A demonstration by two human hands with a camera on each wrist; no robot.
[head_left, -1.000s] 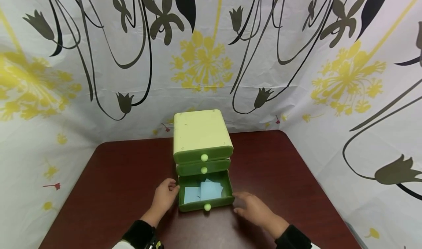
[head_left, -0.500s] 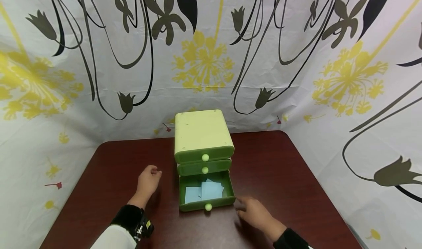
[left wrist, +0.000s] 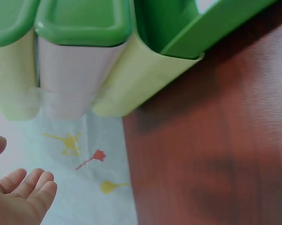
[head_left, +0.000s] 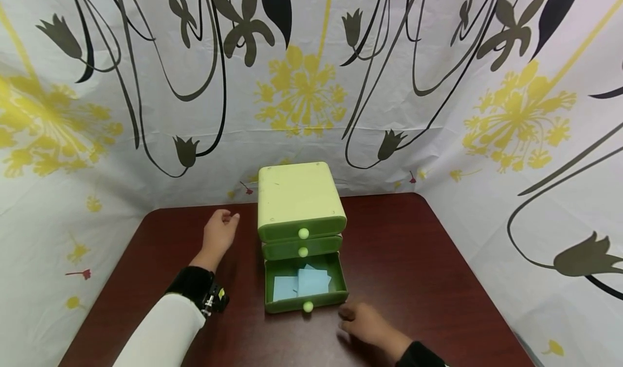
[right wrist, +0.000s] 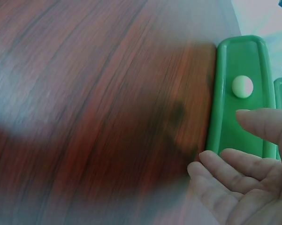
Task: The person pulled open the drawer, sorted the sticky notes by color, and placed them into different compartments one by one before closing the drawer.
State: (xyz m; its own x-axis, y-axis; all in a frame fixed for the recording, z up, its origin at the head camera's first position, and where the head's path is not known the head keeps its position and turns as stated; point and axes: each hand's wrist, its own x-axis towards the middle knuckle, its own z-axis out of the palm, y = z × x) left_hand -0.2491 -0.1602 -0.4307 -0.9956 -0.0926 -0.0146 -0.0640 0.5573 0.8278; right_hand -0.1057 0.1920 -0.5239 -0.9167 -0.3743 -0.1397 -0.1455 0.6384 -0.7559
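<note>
Head view shows a small green chest of drawers [head_left: 300,205] standing near the back middle of a dark red-brown counter [head_left: 418,259]. Its bottom drawer [head_left: 305,283] is pulled out toward the person, and light blue paper slips [head_left: 300,283] lie flat inside it. The two upper drawers are closed, each with a pale round knob; the open drawer's knob [head_left: 307,306] faces the person.

The left hand [head_left: 219,234] hovers over the counter just to the left of the chest, level with its upper drawers, apart from it and holding nothing. Its fingers are loosely curled, relaxed. In the left wrist view the fingers [left wrist: 30,190] lie side by side, gently bent, with the chest's side wall above them and the patterned cloth behind.

The right hand [head_left: 365,324] is low over the counter, near the front right corner of the open drawer, holding nothing; whether it touches the wood cannot be told. In the right wrist view its fingers [right wrist: 225,176] are relaxed and slightly spread, just beside the green drawer front [right wrist: 241,93] and its knob, not touching it.

A white curtain [head_left: 146,86] printed with yellow flowers and dark stems surrounds the counter on three sides.
</note>
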